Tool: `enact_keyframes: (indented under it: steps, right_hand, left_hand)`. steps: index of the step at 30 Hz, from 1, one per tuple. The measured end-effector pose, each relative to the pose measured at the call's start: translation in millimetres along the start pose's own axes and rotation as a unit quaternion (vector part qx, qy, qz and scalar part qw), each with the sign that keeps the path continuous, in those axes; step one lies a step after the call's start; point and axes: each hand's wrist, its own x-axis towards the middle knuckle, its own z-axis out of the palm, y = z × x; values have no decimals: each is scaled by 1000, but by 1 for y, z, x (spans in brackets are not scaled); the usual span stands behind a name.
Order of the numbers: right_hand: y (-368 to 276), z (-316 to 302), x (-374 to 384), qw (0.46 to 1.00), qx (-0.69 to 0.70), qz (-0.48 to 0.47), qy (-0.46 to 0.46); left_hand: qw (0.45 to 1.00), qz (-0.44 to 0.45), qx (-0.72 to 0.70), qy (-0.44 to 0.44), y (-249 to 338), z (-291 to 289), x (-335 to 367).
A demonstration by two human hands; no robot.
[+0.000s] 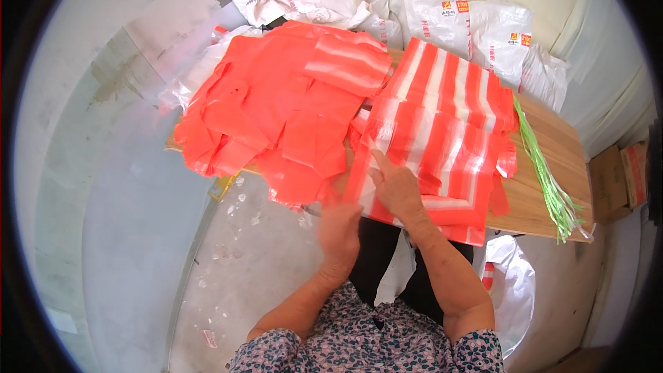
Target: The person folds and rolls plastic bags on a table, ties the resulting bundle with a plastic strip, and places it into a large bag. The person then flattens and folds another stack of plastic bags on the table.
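Observation:
On the table lies a stack of red-and-white striped plastic bags (pixel 442 124), some hanging over the near edge. My right hand (pixel 398 190) rests on the left part of this stack, its index finger stretched out over the stripes and the other fingers partly hidden. My left hand (pixel 338 224) is near the table's front edge, left of the stack and just below the red plastic; motion smears its fingers. To the left spreads a loose heap of plain red plastic bags (pixel 269 97), with one striped piece on its upper right.
A bundle of green plastic strips (pixel 542 166) lies on the right end of the wooden table (pixel 570 159). White woven sacks (pixel 431 17) stand behind it. Cardboard boxes (pixel 608 183) are at the far right, and a white plastic bag (pixel 511 283) sits below the table.

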Motion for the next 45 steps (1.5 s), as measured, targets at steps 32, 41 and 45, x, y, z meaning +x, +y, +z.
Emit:
enact_keyframes:
  steps: [32, 41, 45]
  right_hand:
    - [28, -15, 80, 981, -87, -143, 97]
    - [28, -53, 34, 983, 28, -167, 77]
    - [32, -66, 12, 983, 49, -171, 45]
  left_hand:
    - [991, 113, 27, -66, -2, 17, -6]
    - [975, 78, 202, -48, -15, 7, 23]
    - [974, 65, 209, -63, -24, 8, 22]
